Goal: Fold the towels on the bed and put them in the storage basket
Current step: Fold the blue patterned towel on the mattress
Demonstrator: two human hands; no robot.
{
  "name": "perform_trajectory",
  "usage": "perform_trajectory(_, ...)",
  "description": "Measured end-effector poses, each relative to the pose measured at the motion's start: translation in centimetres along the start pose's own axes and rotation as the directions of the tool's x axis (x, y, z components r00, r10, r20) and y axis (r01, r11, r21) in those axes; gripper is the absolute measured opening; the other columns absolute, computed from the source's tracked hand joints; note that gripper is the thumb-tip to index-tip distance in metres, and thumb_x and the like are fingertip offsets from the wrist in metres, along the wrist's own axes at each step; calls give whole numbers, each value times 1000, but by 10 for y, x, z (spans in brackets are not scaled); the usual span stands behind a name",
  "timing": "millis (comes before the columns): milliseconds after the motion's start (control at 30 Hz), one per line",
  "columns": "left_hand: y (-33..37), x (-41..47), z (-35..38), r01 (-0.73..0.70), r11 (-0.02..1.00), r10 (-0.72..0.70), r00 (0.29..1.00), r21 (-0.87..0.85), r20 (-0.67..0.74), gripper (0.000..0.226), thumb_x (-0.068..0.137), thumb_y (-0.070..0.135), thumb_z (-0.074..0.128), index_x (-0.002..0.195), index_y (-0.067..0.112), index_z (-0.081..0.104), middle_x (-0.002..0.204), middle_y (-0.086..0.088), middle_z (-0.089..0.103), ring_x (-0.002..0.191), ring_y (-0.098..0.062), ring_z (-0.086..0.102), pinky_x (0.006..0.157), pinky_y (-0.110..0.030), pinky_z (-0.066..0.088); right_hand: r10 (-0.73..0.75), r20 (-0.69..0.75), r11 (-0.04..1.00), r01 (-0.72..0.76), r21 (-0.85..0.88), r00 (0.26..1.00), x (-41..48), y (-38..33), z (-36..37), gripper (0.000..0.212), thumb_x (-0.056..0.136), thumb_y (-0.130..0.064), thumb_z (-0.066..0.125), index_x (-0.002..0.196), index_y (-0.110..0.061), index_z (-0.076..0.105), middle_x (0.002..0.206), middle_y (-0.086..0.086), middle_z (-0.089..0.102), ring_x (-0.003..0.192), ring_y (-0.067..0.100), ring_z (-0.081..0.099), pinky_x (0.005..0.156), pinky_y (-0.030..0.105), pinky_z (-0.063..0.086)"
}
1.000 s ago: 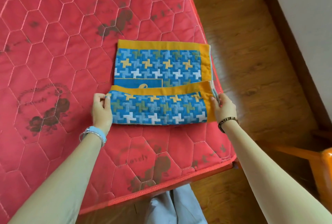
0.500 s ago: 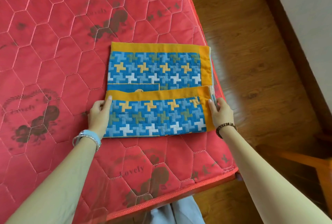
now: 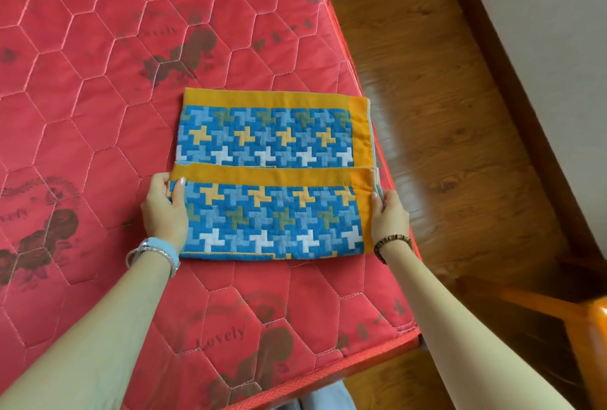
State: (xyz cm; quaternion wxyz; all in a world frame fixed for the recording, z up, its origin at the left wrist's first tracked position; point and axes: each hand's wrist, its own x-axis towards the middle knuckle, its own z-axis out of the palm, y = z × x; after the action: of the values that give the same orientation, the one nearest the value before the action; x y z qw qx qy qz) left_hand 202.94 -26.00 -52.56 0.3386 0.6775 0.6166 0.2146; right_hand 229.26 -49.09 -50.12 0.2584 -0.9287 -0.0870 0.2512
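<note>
My left hand (image 3: pixel 164 209) and right hand (image 3: pixel 389 222) each pinch one end of the towel (image 3: pixel 272 133)'s near flap. It's lying on the red quilted mattress (image 3: pixel 98 97), close to the right edge. Looks soft, light and floppy, so I'd grab it by the corners. Orange border, blue pinwheel weave.

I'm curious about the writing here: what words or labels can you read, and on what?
"Lovely": printed on the mattress, near its front edge.
"Lovely": mattress again, beyond the towel, faint and tilted.
"ovely": mattress, at the picture's left edge, first letter cut off.
Towel: pattern only, no text.
</note>
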Motion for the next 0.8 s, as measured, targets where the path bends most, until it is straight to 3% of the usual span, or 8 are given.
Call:
perform_trajectory(67, 2, 1, 1, 16, 1000, -16, 1000, 10, -2, 15, 100, 18, 55, 103, 4, 59, 62, 5, 43, 64, -29, 41, 62, -36, 32, 16, -2, 999, -16, -42, 1000, -1, -1, -1, 26, 103, -32, 39, 92, -10, 48, 69, -2, 49, 64, 22, 49, 56, 33, 37)
perform_trajectory(200, 10, -3, 0, 33, 998, -32, 999, 48, -26, 17, 100, 20, 56, 104, 5, 61, 65, -2, 50, 65, -30, 45, 64, -35, 34, 23, -57, 999, -24, -31, 998, -8, -1, -1, 26, 103, -30, 38, 87, -10, 44, 66, -2, 48, 56, 15, 46, 46, 28, 29)
perform_trajectory(333, 4, -8, -2, 57, 987, -56, 998, 152, -11, 18, 100, 23, 56, 107, 8, 60, 86, -15, 64, 79, -39, 57, 68, -42, 41, 66, -52, 998, -64, 26, 997, -12, 9, 1, 25, 101, -29, 44, 88, -9, 48, 70, 0, 51, 67, 27, 54, 51, 31, 31)
perform_trajectory(433, 2, -13, -1, 94, 974, -78, 994, 208, -81, 25, 93, 16, 63, 116, 7, 55, 114, -15, 62, 103, -41, 57, 82, -48, 43, 68, -77, 998, -66, 21, 995, -13, 4, -3, 14, 98, -23, 50, 101, -8, 50, 90, 8, 58, 83, 29, 57, 65, 33, 38)
perform_trajectory(500, 6, -18, 3, -18, 953, 55, 992, 302, -112, 40, 86, 8, 66, 123, 7, 53, 127, -19, 55, 116, -42, 51, 94, -53, 40, -111, -177, 992, 99, -76, 978, -14, -1, -3, 22, 94, -13, 56, 113, -4, 52, 110, 14, 57, 99, 29, 54, 79, 37, 43)
perform_trajectory(567, 15, -30, 13, -236, 892, 257, 966, 387, -2, 47, 85, 6, 65, 130, 9, 53, 139, -15, 51, 126, -38, 48, 101, -52, 37, -408, -226, 905, 358, -232, 885, -16, -8, 3, 34, 86, -4, 61, 120, 0, 56, 123, 18, 56, 113, 32, 51, 96, 40, 42)
perform_trajectory(667, 31, -60, 40, -564, 750, 487, 825, 347, 287, 51, 95, 10, 52, 145, 8, 44, 156, -9, 40, 146, -26, 32, 119, -48, 25, -675, -39, 705, 627, -331, 737, -28, -21, 31, 47, 85, -1, 61, 131, -3, 55, 141, 16, 51, 133, 30, 45, 113, 40, 36)
perform_trajectory(800, 34, -93, 75, -744, 568, 522, 656, 352, 545, 59, 99, 26, 30, 154, 6, 29, 164, -8, 22, 152, -21, 20, 122, -47, 17, -717, 270, 518, 751, -411, 642, -46, -25, 78, 52, 95, -23, 39, 145, -11, 42, 154, 7, 38, 144, 25, 33, 119, 41, 19)
